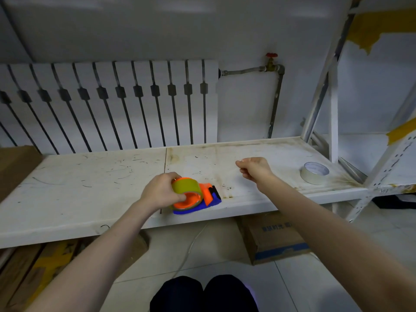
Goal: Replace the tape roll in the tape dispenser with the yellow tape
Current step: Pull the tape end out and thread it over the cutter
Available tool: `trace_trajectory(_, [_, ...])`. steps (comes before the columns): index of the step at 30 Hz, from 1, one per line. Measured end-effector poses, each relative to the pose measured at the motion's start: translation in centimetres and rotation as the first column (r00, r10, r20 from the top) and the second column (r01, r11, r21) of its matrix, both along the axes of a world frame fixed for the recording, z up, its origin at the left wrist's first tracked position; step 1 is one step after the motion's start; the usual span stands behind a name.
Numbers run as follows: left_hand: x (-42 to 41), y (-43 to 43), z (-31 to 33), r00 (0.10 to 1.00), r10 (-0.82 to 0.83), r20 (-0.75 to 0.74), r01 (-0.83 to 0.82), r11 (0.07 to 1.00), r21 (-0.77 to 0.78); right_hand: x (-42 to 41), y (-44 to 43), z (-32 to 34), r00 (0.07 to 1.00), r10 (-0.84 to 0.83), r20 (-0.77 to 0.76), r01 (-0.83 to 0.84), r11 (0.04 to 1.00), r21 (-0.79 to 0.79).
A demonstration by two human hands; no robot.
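An orange and blue tape dispenser (208,197) lies on the white shelf board (90,188) near its front edge. The yellow tape roll (185,185) sits on the dispenser's orange hub. My left hand (161,192) is wrapped around the roll from the left. My right hand (254,167) hovers above the board to the right of the dispenser, apart from it. Its thumb and fingers are pinched together, and I can make out nothing between them. A pale, near-clear tape roll (314,173) lies flat at the board's right end.
A white radiator (108,104) and a pipe with a red valve (271,55) run along the wall behind. A white metal rack (333,109) stands at the right. A cardboard box (276,239) sits on the floor under the board, and another cardboard box (15,167) is at the left.
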State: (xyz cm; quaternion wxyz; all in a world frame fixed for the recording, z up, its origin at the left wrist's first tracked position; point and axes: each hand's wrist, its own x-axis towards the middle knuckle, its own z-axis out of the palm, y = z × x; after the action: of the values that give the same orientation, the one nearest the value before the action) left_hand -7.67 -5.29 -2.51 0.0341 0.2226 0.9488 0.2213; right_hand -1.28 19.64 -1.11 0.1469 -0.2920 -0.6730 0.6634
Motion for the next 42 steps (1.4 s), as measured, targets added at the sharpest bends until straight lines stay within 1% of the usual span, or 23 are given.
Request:
trace_trajectory(5, [-0.9,-0.9,0.3,0.999,-0.036,-0.024,0.033,0.994,-0.106,-0.5,-0.2,-2.9,0.998,-0.054,0.024,0.055,0.998,-0.035])
trace_trajectory(8, [-1.7,-1.4,0.1,0.999,-0.042,-0.008,0.041,0.994,-0.106,-0.9,-0.3,-4.4,0.998,-0.059,0.037,0.061,0.996,-0.058])
trace_trajectory(15, [-3.6,-0.7,-0.5,0.998,-0.018,0.066,0.024,0.996,-0.087,-1.3,-0.3,-7.0,0.995,-0.078,0.067,0.081,0.995,-0.057])
trace_trajectory(17, [-3.9,-0.1,-0.6,0.997,-0.024,0.069,0.031,0.994,-0.107,-1.4,-0.1,-7.7,0.994,-0.082,0.073,0.087,0.994,-0.062])
trace_trajectory(20, [-4.0,0.5,-0.6,0.992,-0.078,0.099,0.094,0.981,-0.171,-1.7,0.0,-8.4,0.993,-0.077,0.086,0.083,0.995,-0.062])
trace_trajectory(22, [-3.6,1.2,-0.4,0.991,-0.118,0.061,0.127,0.975,-0.184,-1.9,0.0,-8.7,0.993,-0.076,0.094,0.083,0.994,-0.073])
trace_trajectory(25, [-2.3,3.0,-0.2,0.974,-0.19,-0.125,0.176,0.978,-0.114,-2.0,-0.1,-9.0,0.991,-0.082,0.105,0.092,0.992,-0.092])
trace_trajectory(27, [-1.4,4.5,-0.3,0.944,-0.244,-0.222,0.225,0.968,-0.108,-1.9,-0.1,-9.0,0.99,-0.089,0.106,0.101,0.988,-0.118])
trace_trajectory(29, [-0.7,5.8,-0.6,0.916,-0.316,-0.246,0.273,0.942,-0.195,-1.8,-0.2,-9.0,0.991,-0.097,0.097,0.112,0.979,-0.17])
trace_trajectory(31, [-0.7,6.6,-1.1,0.897,-0.378,-0.23,0.305,0.905,-0.298,-1.7,-0.1,-9.0,0.991,-0.104,0.087,0.121,0.97,-0.212])
trace_trajectory(34, [-1.0,6.9,-1.9,0.891,-0.395,-0.226,0.304,0.887,-0.348,-1.5,-0.1,-8.9,0.993,-0.075,0.093,0.089,0.984,-0.152])
trace_trajectory(36, [-1.2,6.8,-2.1,0.896,-0.376,-0.236,0.292,0.899,-0.326,-1.6,-0.1,-9.0,0.991,-0.077,0.109,0.087,0.992,-0.09])
trace_trajectory(39, [-1.3,6.7,-2.1,0.906,-0.357,-0.226,0.292,0.916,-0.275,-1.6,-0.1,-9.1,0.989,-0.081,0.122,0.087,0.995,-0.04])
trace_trajectory(42, [-1.2,6.7,-2.0,0.912,-0.363,-0.188,0.296,0.904,-0.309,-1.5,-0.1,-9.5,0.99,-0.055,0.131,0.057,0.998,-0.006])
